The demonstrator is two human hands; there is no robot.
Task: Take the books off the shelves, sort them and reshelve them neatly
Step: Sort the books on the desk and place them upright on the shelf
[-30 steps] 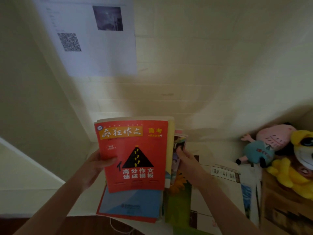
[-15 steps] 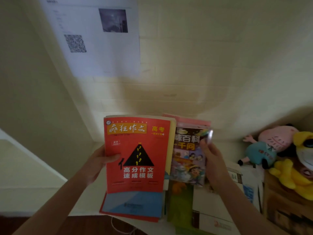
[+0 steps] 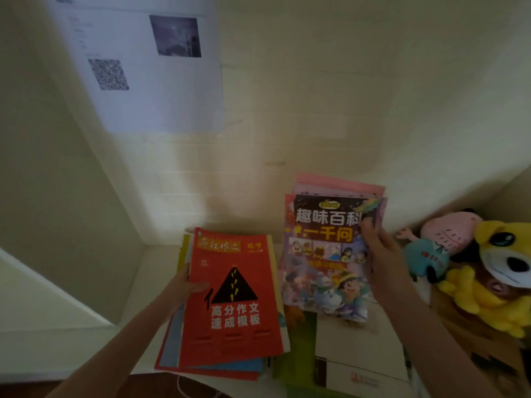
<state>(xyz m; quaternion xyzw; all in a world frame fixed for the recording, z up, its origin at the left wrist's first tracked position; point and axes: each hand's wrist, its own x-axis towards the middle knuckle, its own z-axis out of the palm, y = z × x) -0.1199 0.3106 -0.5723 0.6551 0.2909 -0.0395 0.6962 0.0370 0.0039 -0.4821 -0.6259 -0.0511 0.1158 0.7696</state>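
a pale cream back wall (image 3: 344, 96) shows faint brick-like lines and meets a plainer side wall (image 3: 43, 168) in a corner on the left. a white printed sheet (image 3: 161, 104) is fixed to the back wall, with a qr code (image 3: 108, 74) and a small dark photo (image 3: 175, 35) on it. the light is dim, with a softer bright patch low on the back wall. a white shelf (image 3: 155, 271) runs into the corner, and a white ledge (image 3: 43, 300) slants across the lower left. dark brown floor (image 3: 28, 389) shows at the bottom edge, beside a thin white cable (image 3: 184, 389). at the right, a yellow plush dog (image 3: 500, 271) and a pink plush toy (image 3: 448, 231) sit on a cardboard box (image 3: 488, 354).
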